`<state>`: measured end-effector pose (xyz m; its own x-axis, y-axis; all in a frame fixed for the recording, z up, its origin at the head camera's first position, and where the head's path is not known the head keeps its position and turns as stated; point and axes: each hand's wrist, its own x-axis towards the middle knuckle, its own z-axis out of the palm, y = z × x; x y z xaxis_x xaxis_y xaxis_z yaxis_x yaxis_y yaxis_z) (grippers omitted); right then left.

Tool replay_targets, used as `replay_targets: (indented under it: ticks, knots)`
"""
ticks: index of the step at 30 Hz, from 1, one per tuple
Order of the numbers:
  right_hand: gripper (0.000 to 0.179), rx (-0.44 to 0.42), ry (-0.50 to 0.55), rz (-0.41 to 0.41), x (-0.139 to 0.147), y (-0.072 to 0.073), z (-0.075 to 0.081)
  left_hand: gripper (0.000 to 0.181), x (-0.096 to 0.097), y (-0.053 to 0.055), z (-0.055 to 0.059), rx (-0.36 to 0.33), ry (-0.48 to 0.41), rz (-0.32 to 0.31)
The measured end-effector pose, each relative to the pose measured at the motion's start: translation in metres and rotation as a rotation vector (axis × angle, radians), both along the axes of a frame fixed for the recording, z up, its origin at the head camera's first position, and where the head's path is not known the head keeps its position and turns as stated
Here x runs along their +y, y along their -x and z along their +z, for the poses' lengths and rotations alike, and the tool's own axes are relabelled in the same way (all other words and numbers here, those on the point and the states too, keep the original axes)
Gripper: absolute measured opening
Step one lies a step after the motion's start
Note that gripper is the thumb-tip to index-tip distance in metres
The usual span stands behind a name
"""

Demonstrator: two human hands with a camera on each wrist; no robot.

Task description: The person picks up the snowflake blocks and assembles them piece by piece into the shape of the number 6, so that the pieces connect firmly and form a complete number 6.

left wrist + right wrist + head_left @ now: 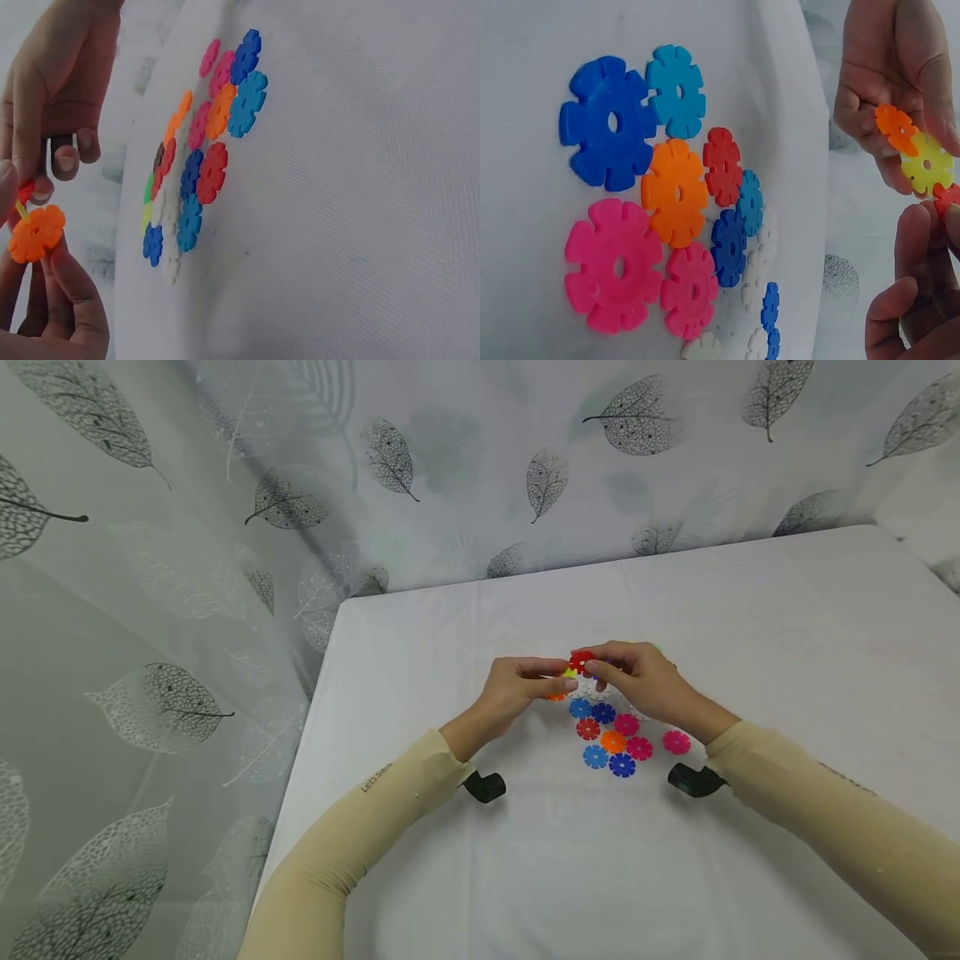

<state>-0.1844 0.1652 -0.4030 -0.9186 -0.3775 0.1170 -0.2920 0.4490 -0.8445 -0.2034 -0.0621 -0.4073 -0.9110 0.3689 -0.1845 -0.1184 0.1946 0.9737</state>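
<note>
Notched plastic flower discs are joined between the two hands, held up over the table. My left hand (506, 692) pinches the chain's end with an orange disc (37, 234) and a yellow disc (928, 163). My right hand (651, 681) pinches a red disc (581, 662) at the other end, where it meets the yellow one; fingers partly cover this joint. Below them lie several loose discs, among them a dark blue disc (609, 124), a pink disc (615, 266) and an orange disc (613, 742). The right hand hides part of the group in the head view.
A white cloth covers the table (570, 877). One pink disc (677, 742) lies a little apart, near the right wrist. Black wrist-worn pieces (486, 787) stick out below both sleeves. Behind and at the left hangs a leaf-patterned curtain (465, 468).
</note>
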Motion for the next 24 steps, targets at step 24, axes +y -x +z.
replay_targets:
  ticks: [24]
  knots:
    - [0.041, 0.046, -0.071, -0.068, -0.0071, -0.0069, -0.0015, 0.035, 0.0053, -0.0046, 0.003, 0.075, 0.123, -0.003]
